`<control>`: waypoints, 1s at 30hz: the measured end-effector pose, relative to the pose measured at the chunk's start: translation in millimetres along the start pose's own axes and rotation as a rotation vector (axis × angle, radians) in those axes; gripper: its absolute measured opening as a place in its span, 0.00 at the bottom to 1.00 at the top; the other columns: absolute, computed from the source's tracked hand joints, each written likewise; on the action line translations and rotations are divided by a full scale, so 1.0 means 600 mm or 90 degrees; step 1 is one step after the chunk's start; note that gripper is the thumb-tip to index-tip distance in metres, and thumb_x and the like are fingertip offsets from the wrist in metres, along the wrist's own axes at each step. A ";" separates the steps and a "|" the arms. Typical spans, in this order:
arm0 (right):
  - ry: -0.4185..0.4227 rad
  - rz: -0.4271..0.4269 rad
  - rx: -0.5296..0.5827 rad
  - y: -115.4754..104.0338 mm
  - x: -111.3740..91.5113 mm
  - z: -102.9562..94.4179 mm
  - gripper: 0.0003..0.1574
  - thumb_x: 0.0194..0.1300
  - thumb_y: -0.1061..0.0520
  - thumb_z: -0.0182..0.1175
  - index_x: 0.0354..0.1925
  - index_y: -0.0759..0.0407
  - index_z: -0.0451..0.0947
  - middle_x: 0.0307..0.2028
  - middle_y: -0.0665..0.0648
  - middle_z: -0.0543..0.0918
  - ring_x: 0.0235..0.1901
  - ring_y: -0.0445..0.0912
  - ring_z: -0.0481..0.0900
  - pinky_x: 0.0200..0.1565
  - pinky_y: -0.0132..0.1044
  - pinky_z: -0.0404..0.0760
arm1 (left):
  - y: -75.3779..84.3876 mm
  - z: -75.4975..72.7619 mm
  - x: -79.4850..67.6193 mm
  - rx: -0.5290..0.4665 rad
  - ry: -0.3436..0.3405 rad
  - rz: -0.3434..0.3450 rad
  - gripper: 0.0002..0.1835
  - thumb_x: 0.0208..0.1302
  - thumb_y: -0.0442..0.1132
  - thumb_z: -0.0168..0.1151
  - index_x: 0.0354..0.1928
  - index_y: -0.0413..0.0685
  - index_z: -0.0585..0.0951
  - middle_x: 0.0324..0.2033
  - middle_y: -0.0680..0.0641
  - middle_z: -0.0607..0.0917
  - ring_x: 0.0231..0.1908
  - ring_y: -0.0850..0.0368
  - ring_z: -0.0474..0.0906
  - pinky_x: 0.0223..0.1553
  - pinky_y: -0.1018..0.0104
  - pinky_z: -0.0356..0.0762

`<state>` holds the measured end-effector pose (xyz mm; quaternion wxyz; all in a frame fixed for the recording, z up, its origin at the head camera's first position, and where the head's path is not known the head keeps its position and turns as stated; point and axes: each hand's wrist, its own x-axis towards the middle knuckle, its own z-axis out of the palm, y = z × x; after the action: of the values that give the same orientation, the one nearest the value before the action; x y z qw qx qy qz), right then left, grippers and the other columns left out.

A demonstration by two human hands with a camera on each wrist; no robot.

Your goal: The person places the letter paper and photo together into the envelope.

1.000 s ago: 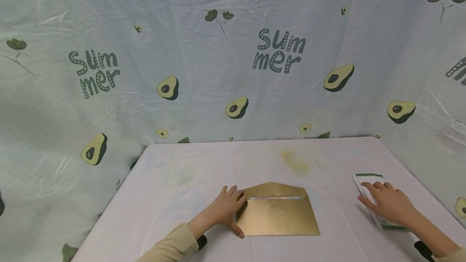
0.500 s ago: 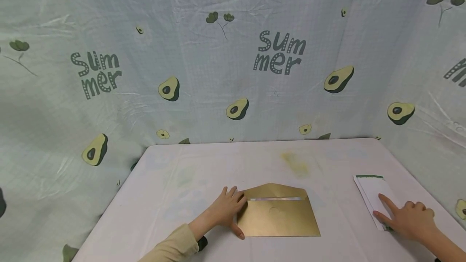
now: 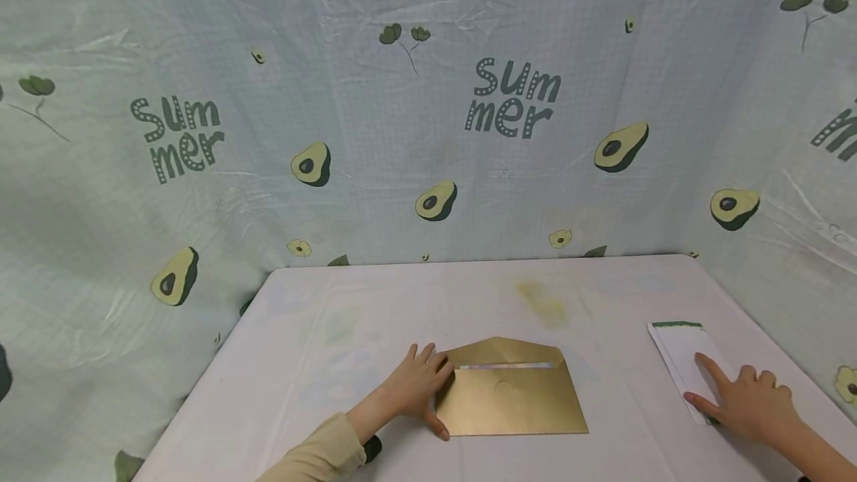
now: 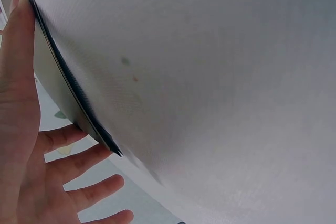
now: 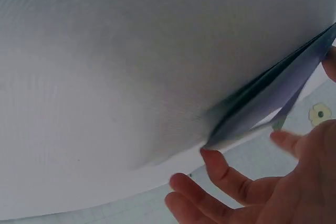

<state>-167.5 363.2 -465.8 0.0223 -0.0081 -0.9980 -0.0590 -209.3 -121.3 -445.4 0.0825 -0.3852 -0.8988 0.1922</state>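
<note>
A gold envelope (image 3: pixel 512 400) lies near the front of the table with its flap spread out at the far side. A pale shiny strip (image 3: pixel 506 366) shows in its mouth. My left hand (image 3: pixel 416 385) rests along its left edge, thumb at the near corner, fingers spread. At the right, a white folded paper (image 3: pixel 679 348) with a green band lies flat. My right hand (image 3: pixel 753 400) grips its near end from side to side, index fingertip laid on top. In the right wrist view, the paper's layers (image 5: pixel 262 98) gape slightly between thumb and bent finger.
A white cloth covers the table (image 3: pixel 375 311), with a faint yellow stain (image 3: pixel 544 302) toward the back. Behind and beside it hangs a printed curtain (image 3: pixel 361 95) with avocados. A dark band (image 3: pixel 373 448) sits at my left wrist.
My right hand has drawn back toward the near right, uncovering the far part of the white paper, and has now nearly stopped. The left hand and envelope stay put.
</note>
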 end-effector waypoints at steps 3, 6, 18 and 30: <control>0.005 0.021 0.029 0.003 0.002 -0.006 0.62 0.47 0.22 0.49 0.52 0.76 0.59 0.23 0.72 0.65 0.24 0.62 0.64 0.23 0.51 0.68 | 0.001 0.001 0.000 0.002 0.001 -0.001 0.55 0.26 0.84 0.48 0.55 0.54 0.66 0.54 0.49 0.72 0.55 0.49 0.67 0.50 0.52 0.68; 0.039 0.027 0.052 0.008 0.001 -0.009 0.61 0.41 0.24 0.57 0.41 0.82 0.62 0.23 0.72 0.65 0.23 0.64 0.63 0.20 0.50 0.68 | 0.001 0.001 0.000 0.005 -0.003 -0.004 0.55 0.26 0.84 0.47 0.54 0.54 0.66 0.54 0.49 0.71 0.56 0.49 0.67 0.51 0.52 0.68; -0.070 -0.008 0.213 0.045 0.004 -0.025 0.53 0.49 0.37 0.61 0.56 0.68 0.48 0.15 0.58 0.67 0.15 0.50 0.64 0.17 0.38 0.65 | 0.004 0.000 -0.002 -0.014 0.003 -0.003 0.55 0.25 0.83 0.49 0.54 0.54 0.67 0.53 0.50 0.72 0.55 0.48 0.67 0.51 0.50 0.68; -0.130 0.001 0.476 0.073 0.027 -0.066 0.46 0.58 0.50 0.59 0.58 0.76 0.45 0.48 0.87 0.57 0.32 0.53 0.76 0.30 0.36 0.79 | 0.003 0.001 0.001 -0.001 -0.006 -0.010 0.56 0.24 0.84 0.47 0.55 0.54 0.66 0.54 0.50 0.71 0.56 0.48 0.66 0.52 0.50 0.67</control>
<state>-181.0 402.4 -420.8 -0.0757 -0.0064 -0.9476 0.3104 -208.5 -120.0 -446.8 0.0793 -0.3775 -0.9022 0.1929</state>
